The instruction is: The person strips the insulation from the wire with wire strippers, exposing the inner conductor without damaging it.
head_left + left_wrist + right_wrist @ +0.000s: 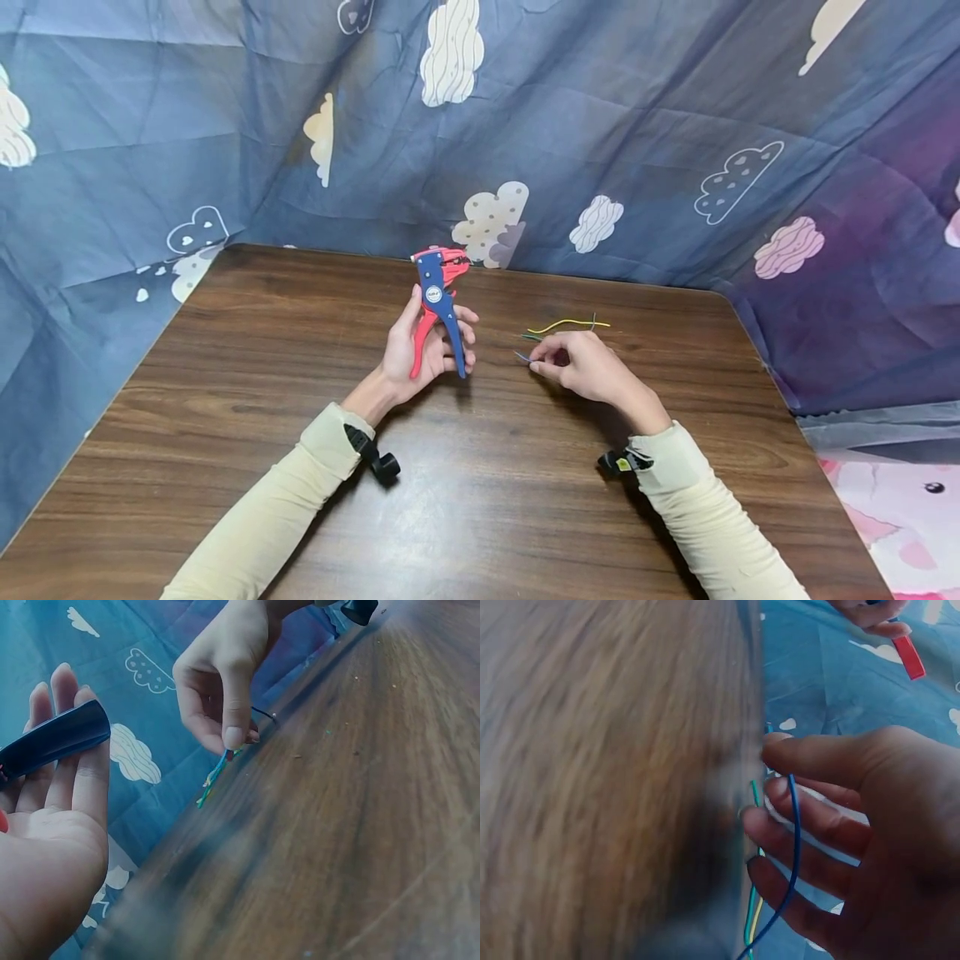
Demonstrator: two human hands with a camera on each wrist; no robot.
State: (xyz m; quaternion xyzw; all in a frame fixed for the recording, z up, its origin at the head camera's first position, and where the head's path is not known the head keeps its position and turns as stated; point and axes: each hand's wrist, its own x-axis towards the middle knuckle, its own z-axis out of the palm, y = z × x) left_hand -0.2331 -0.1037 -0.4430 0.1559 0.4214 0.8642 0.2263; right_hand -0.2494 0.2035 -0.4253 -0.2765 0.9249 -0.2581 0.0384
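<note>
Wire-stripping pliers with blue and red metal handles [438, 305] stood upright in the left hand [435, 354], above the brown wood-grain worktop [465, 500], their fingers-side handle crossing in front of extended, spread fingers while the thumb rested along the other edge. To their right, the right hand [588, 367] pinched a thin blue insulated wire [796, 840], fingers clamped on it near one end. Just beyond that hand, a thin yellow wire [568, 321] lay near a short visible piece of thin green wire [531, 337].

The head view showed the whole tool, including its round white label [433, 294]; the left wrist view caught mainly the blue handle. The right wrist view revealed the blue wire curving down past the fingers, a stretch the hand mostly hid from the head camera.
</note>
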